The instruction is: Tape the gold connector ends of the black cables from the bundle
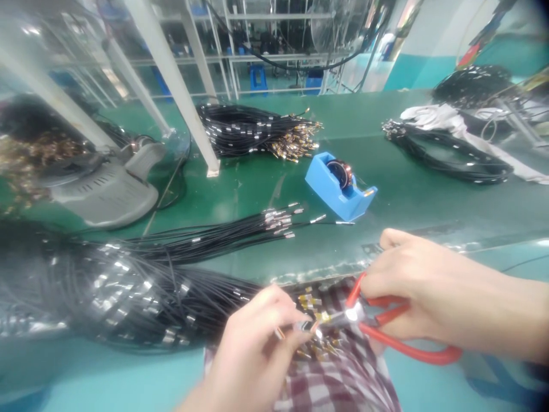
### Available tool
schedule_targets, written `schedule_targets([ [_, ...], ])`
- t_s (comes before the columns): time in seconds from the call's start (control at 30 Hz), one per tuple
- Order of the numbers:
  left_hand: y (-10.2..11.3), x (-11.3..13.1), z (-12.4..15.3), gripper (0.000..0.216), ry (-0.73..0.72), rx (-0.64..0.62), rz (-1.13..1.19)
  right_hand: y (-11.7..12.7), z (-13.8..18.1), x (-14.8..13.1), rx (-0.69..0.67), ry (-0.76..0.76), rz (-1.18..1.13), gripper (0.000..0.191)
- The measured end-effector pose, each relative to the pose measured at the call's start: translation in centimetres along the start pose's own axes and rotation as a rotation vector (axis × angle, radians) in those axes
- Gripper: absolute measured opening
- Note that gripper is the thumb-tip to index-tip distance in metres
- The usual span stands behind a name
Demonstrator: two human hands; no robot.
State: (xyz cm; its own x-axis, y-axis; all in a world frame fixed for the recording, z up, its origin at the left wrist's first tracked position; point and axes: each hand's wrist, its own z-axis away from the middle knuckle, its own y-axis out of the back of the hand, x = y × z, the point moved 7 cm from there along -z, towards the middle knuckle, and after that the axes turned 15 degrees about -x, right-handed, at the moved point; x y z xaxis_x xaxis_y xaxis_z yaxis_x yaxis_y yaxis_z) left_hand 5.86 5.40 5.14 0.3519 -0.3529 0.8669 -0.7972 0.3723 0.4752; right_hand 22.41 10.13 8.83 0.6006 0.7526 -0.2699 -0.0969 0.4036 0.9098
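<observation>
Cable end (306, 325) pinched in left hand (259, 329), just left of red-handled scissors (354, 313) clasped in right hand (412, 277), below table's (240, 194) near edge.

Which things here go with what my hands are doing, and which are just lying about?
Likely part of the job:
- red-handled scissors, in your right hand
- cable end, pinched in your left hand
- large cable bundle, running toward your left hand

Apparently lying about, untouched:
- blue tape dispenser
- grey device
- white cloth
</observation>
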Motion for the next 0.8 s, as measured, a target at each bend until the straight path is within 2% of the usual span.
schedule_targets([
  [0.27,-0.1,-0.2,0.4,0.023,-0.03,0.039,-0.007,-1.1,-0.2,0.6,-0.069,-0.041,-0.063,0.034],
  [0.43,-0.2,-0.2,0.2,0.02,-0.019,0.022,0.002,-0.8,-0.2,0.5,-0.097,-0.037,-0.139,0.037],
  [0.6,-0.2,-0.1,0.1,0.021,-0.035,0.013,-0.006,-0.1,0.0,0.0,-0.035,0.003,-0.033,0.038],
  [0.8,-0.4,-0.3,0.6,0.026,-0.035,0.004,0.008,-0.2,-0.1,-0.5,-0.027,0.044,0.064,0.036],
])
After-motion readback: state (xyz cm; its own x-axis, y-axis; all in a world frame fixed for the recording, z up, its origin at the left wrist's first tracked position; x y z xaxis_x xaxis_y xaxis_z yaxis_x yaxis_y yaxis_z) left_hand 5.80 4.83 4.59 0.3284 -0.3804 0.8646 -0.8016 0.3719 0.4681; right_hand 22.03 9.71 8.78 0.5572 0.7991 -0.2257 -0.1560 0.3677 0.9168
